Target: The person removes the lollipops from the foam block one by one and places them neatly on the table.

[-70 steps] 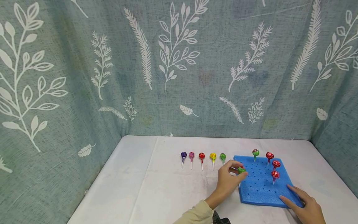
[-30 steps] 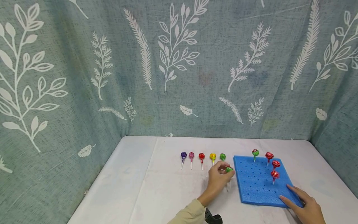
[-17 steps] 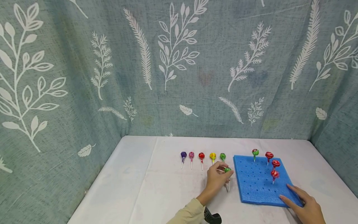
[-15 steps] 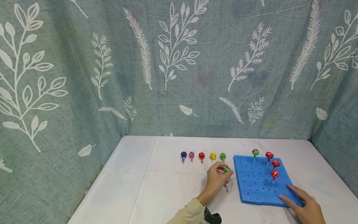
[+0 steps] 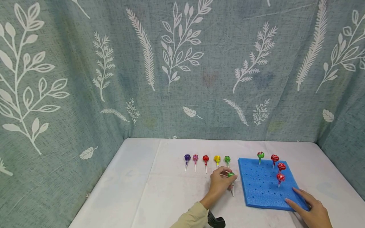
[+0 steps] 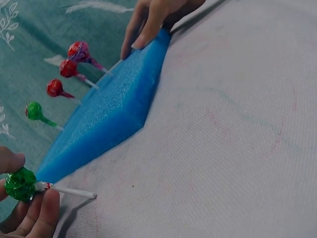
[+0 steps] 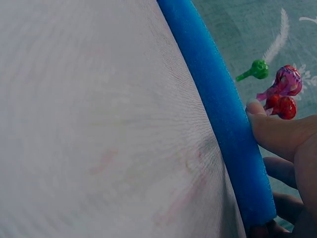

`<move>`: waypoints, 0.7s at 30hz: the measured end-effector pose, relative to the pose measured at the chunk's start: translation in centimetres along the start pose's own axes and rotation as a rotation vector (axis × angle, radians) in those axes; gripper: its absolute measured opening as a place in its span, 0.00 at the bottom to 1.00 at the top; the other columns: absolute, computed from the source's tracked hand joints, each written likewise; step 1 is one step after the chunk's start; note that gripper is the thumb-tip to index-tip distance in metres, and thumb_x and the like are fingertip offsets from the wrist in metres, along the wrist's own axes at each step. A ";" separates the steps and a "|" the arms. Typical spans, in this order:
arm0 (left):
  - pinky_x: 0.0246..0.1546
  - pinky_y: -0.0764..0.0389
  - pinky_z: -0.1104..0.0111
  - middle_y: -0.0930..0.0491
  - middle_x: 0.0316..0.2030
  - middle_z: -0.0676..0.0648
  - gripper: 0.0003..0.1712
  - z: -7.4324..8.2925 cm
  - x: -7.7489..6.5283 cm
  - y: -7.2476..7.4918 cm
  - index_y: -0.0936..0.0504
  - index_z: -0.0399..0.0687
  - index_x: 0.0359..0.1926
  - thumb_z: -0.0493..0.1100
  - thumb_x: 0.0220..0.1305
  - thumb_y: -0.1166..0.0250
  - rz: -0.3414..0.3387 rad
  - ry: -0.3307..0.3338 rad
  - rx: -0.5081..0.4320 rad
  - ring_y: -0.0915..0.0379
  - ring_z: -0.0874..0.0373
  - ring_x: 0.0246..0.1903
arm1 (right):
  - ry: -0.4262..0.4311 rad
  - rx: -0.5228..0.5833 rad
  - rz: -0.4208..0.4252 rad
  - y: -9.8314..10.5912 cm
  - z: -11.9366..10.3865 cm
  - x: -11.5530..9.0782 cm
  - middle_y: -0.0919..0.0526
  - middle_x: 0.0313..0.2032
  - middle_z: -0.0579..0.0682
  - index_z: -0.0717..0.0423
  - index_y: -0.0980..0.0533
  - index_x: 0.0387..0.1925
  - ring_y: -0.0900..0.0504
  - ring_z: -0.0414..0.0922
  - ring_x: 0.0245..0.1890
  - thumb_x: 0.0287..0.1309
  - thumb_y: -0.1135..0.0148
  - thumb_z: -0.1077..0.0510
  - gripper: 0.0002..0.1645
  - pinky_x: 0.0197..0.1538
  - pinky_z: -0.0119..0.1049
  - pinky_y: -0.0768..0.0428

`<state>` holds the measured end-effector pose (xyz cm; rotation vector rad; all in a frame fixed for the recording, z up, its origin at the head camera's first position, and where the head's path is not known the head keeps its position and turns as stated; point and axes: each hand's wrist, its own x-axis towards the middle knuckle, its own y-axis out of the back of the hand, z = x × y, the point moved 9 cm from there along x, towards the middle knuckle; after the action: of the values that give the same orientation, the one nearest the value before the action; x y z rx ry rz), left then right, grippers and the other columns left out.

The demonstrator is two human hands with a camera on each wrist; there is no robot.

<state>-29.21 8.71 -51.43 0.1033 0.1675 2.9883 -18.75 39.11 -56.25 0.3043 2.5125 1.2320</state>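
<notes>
My left hand (image 5: 220, 182) pinches a green lollipop (image 6: 21, 184) by its wrapped head, just left of the blue foam board (image 5: 265, 199). Its white stick points down toward the table in the head view and sticks out past the fingers in the left wrist view. At the board's near right corner, my right hand (image 5: 315, 212) holds on, thumb along the front and fingers at the side edge. Standing in the board are a green-and-red lollipop (image 5: 260, 155) and several red ones, among them a red lollipop (image 5: 280, 178) nearest me. Rows of small holes cover the board.
Left of the board, loose lollipops lie in a row on the white-covered table (image 5: 159, 196): purple (image 5: 187, 157), pink (image 5: 195, 157), red (image 5: 205, 158), yellow (image 5: 217, 159) and green (image 5: 227, 159). A leaf-patterned curtain (image 5: 176, 110) borders the table behind and at the sides.
My left hand has moved left with the green lollipop, from over the board's left edge to beside it, then slightly lower. My right hand and the board have stayed put.
</notes>
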 end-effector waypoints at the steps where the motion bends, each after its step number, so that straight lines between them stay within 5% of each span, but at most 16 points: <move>1: 0.18 0.22 0.72 0.25 0.29 0.51 0.14 0.0 0.0 0.0 0.19 0.38 0.39 0.38 0.51 0.28 0.000 0.003 0.002 0.27 0.65 0.15 | 0.000 0.000 -0.002 0.0 0.0 0.0 0.49 0.63 0.78 0.70 0.44 0.66 0.49 0.75 0.61 0.50 0.43 0.26 0.61 0.56 0.69 0.42; 21: 0.15 0.23 0.73 0.26 0.26 0.47 0.15 -0.4 0.2 0.1 0.19 0.36 0.38 0.26 0.45 0.30 0.004 0.013 0.069 0.29 0.65 0.15 | 0.000 -0.015 -0.006 -0.1 0.2 0.0 0.49 0.63 0.78 0.69 0.44 0.67 0.49 0.75 0.61 0.49 0.44 0.25 0.61 0.56 0.70 0.43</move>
<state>-29.43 8.59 -51.84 0.0919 0.2718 2.9885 -18.69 39.19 -56.39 0.2930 2.5012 1.2482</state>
